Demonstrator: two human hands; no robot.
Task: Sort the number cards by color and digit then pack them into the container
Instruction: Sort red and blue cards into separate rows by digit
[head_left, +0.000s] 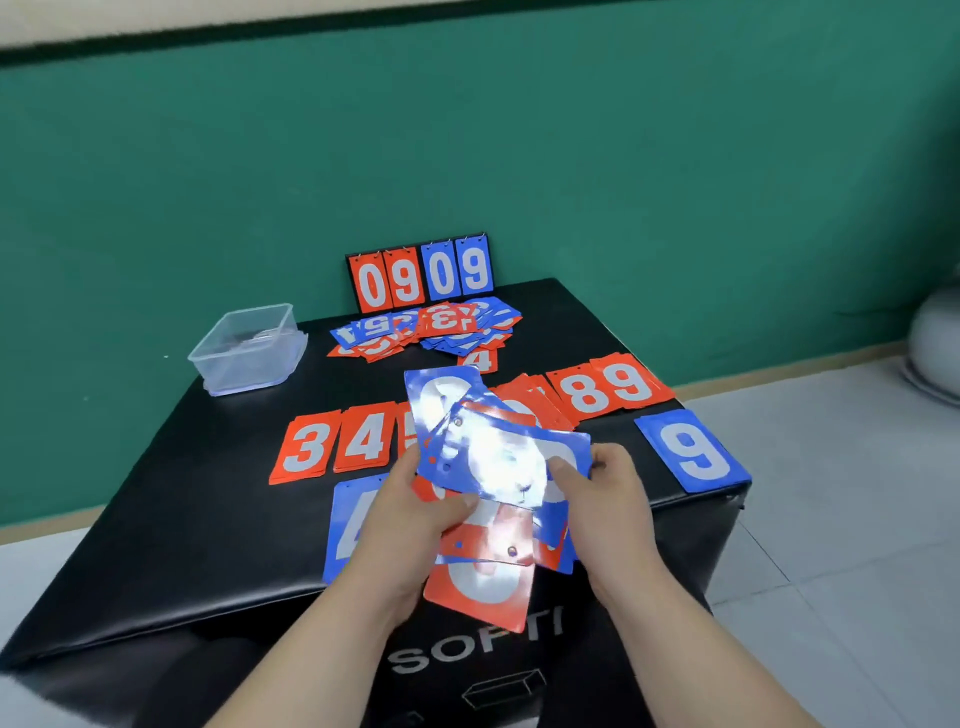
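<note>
A fan of red and blue plastic number cards (493, 447) is gripped by the left hand (415, 514) and pinched by the right hand (608, 499) above a black padded box (156, 519)

A deep green wall (675, 156), with a pale band (62, 21) above it, backs a black padded box (182, 519) standing on light grey floor tiles (831, 545). A tan skirting board (789, 369) lines the wall's foot. A white rounded object (935, 353) sits at far right.
</note>
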